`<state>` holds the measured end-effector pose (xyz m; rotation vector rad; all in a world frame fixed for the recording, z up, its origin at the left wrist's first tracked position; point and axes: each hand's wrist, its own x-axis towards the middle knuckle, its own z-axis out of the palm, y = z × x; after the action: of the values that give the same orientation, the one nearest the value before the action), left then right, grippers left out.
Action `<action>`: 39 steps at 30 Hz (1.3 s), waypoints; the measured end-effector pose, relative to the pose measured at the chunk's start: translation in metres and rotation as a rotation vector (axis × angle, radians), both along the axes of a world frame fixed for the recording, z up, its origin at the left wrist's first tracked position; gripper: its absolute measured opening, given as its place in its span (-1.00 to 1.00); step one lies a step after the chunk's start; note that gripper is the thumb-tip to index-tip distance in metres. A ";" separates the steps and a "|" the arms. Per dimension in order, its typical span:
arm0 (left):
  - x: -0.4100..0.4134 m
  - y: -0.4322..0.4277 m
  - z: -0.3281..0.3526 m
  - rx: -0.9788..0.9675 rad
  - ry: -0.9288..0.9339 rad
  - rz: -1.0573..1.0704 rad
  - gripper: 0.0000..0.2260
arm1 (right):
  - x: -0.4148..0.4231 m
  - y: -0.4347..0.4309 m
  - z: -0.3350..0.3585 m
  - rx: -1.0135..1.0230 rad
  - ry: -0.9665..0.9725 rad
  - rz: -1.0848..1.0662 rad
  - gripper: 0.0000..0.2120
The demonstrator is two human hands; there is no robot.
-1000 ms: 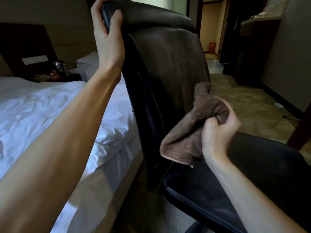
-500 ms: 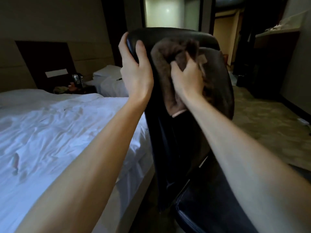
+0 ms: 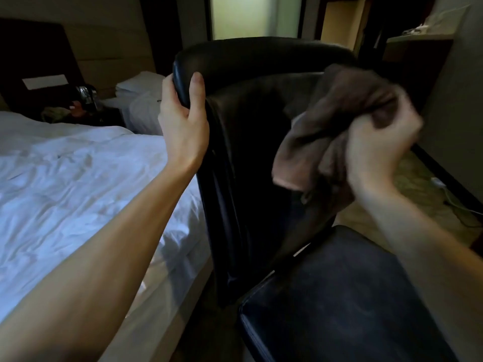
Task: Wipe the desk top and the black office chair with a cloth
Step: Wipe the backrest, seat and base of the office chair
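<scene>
The black leather office chair (image 3: pixel 261 56) stands in the middle of a dim room, its tall backrest facing the viewer and its flat, dusty-looking seat cushion (image 3: pixel 339 296) near at the lower right. The left hand (image 3: pixel 183 126) grips the upper left corner of the backrest, thumb on the near face and fingers curled round behind the edge. The right hand (image 3: pixel 379 147), blurred by motion, is closed tightly on a bunched brown terry cloth (image 3: pixel 326 126), which lies at the upper right part of the backrest; the blur makes it impossible to tell whether the cloth presses on the leather or hangs just off it.

On the left, a bed with crumpled white sheets (image 3: pixel 65 178) runs along beside the chair, with a dark wooden headboard (image 3: pixel 34 53) against the far wall and a cluttered dark nightstand (image 3: pixel 83 100) beside it. Far behind the chair a pale lit panel (image 3: pixel 245 17) glows. On the right, patterned beige carpet (image 3: pixel 418 184) covers the floor, a white cable (image 3: pixel 441 186) lies on it, and a dark counter (image 3: pixel 418 37) stands at the far right.
</scene>
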<state>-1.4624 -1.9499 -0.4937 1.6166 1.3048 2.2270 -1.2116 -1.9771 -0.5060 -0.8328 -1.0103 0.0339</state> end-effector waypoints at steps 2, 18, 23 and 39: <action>0.002 0.015 0.000 -0.022 0.001 -0.006 -0.69 | 0.028 0.018 0.025 0.023 0.045 -0.064 -0.56; 0.033 0.124 -0.005 -0.083 0.055 -0.014 -0.79 | 0.145 0.188 0.005 -0.668 0.021 -0.282 -0.20; 0.040 0.134 -0.005 -0.101 0.050 -0.013 -0.80 | 0.050 0.171 -0.001 -0.537 -0.263 -0.359 -0.15; 0.129 0.213 -0.001 -0.226 0.085 -0.167 -0.65 | 0.116 0.167 0.023 0.117 -0.649 -0.665 -0.54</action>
<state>-1.3334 -1.7374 -0.4943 1.6832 1.3313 1.8618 -1.0952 -1.8099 -0.4829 -1.0631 -1.2677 -0.9040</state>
